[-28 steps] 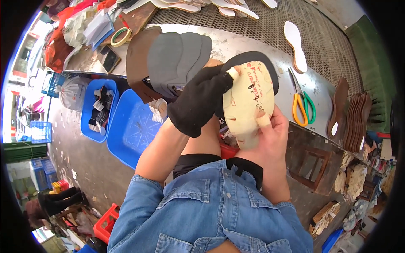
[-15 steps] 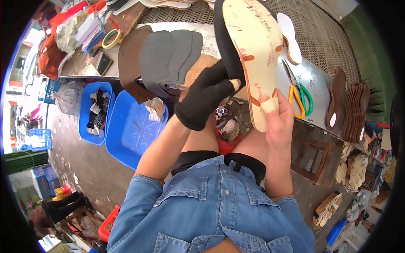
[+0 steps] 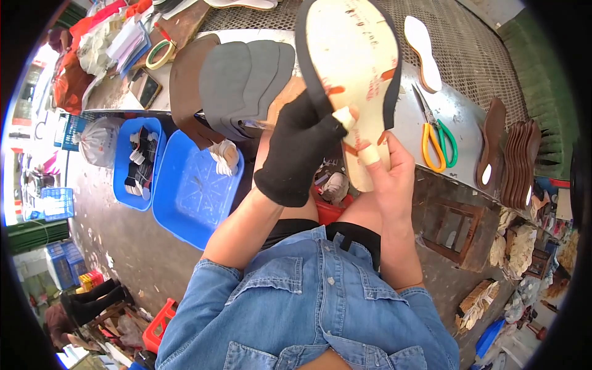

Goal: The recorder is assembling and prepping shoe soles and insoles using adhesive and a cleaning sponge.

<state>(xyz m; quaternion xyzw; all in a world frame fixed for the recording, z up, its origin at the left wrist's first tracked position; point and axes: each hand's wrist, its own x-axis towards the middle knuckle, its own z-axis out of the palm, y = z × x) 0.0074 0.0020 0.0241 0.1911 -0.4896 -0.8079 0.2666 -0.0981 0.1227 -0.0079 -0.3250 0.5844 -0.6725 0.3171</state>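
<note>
A cream shoe insole (image 3: 354,49) with reddish-brown strips on its edges is held up before me over the bench edge. Behind it lies a black sheet (image 3: 392,110), which sticks out past the insole on both sides of the forefoot. My left hand (image 3: 297,148), in a black glove with the thumb tip bare or taped, grips both at the waist, thumb on the insole's face. Closed on the insole near its heel is my bare right hand (image 3: 398,176), its thumb wrapped in pale tape. The fingers behind are hidden.
Stacked dark grey pieces (image 3: 237,77) and brown pieces (image 3: 188,80) lie left on the bench. Scissors (image 3: 435,132), a white insole (image 3: 422,52) and a row of brown insoles (image 3: 518,163) are to the right. Blue bins (image 3: 191,203) stand below left.
The insole and black sheet have shifted left. The sheet now shows along both sides of the insole, not only the left. My left thumb has moved onto the insole's face.
</note>
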